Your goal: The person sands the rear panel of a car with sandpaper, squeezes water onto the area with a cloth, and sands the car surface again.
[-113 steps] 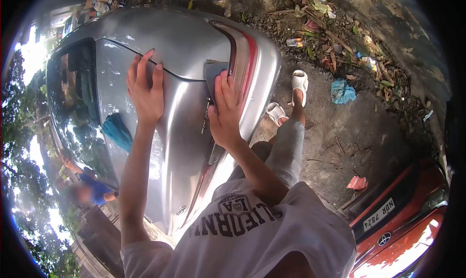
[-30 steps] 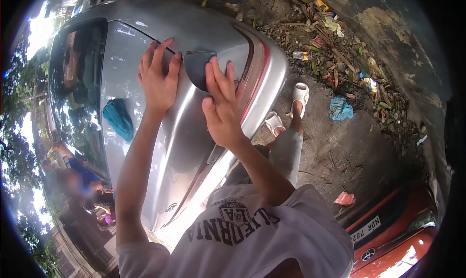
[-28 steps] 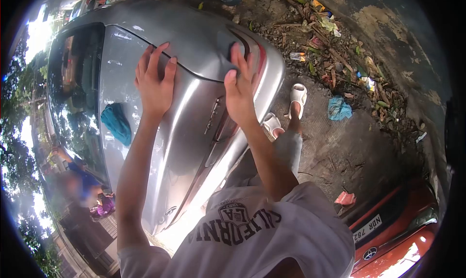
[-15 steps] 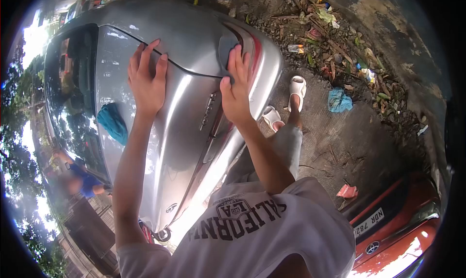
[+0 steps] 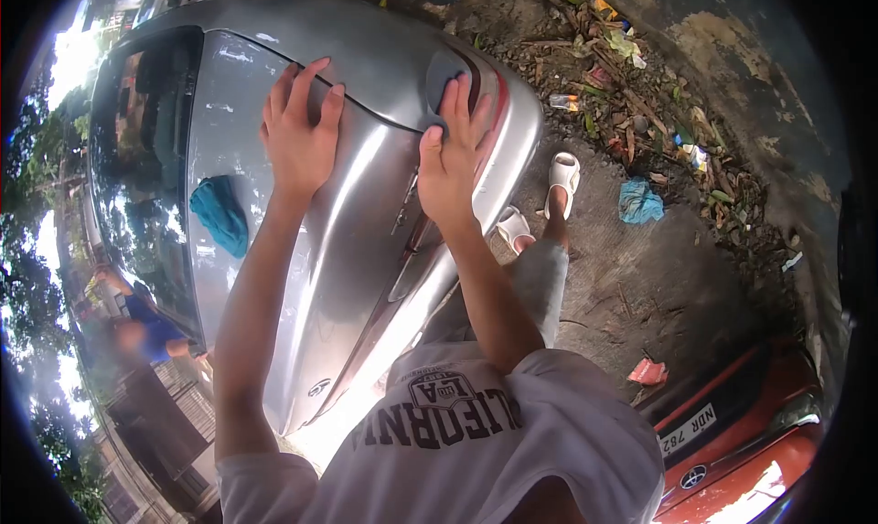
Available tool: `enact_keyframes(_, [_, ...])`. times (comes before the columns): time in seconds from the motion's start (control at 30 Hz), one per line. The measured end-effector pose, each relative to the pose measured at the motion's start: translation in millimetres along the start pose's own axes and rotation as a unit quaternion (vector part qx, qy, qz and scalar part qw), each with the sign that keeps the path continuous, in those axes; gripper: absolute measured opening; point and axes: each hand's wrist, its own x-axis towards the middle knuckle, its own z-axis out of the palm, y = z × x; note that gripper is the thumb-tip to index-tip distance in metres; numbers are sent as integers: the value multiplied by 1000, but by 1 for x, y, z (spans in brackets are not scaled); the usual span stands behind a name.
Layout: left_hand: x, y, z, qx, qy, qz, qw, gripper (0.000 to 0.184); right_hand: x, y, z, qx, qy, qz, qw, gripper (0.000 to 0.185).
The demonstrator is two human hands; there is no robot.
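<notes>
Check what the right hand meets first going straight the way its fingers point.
Likely the tail light, just ahead of the right hand and its grey pad; depth against the bodywork is unclear.

At six o'clock we wear a white short-sleeved shirt (image 5: 549, 433) with dark arched lettering (image 5: 439, 430) and an "LA" crest (image 5: 442, 391), plus grey shorts (image 5: 540, 282) towards four and off-white open-toed sandals (image 5: 564, 178) around two.
</notes>
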Motion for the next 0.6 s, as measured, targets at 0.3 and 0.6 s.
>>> enact_keyframes(0.3, [4, -3, -1, 1, 3, 5, 1000, 42, -9, 70, -72, 66, 87, 84, 990, 53])
enact_keyframes(0.6, [4, -11, -1, -16, -16, 25, 999, 40, -44, 21, 4, 68, -40, 11, 997, 61])
